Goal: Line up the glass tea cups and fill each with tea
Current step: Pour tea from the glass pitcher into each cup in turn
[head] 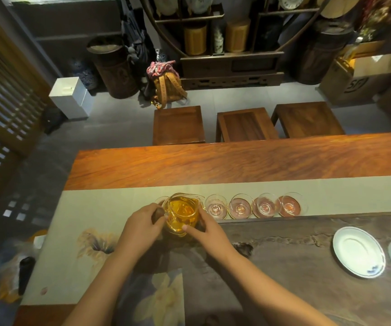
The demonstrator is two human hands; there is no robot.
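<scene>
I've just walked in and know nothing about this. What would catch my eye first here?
The glass pitcher of glowing amber tea, held between the left hand and right hand near the table's left end. To its right, four clear glass cups stand in a row on the pale cloth runner, no tea showing in them. Farther right, a white saucer sits on the dark tea tray.
</scene>
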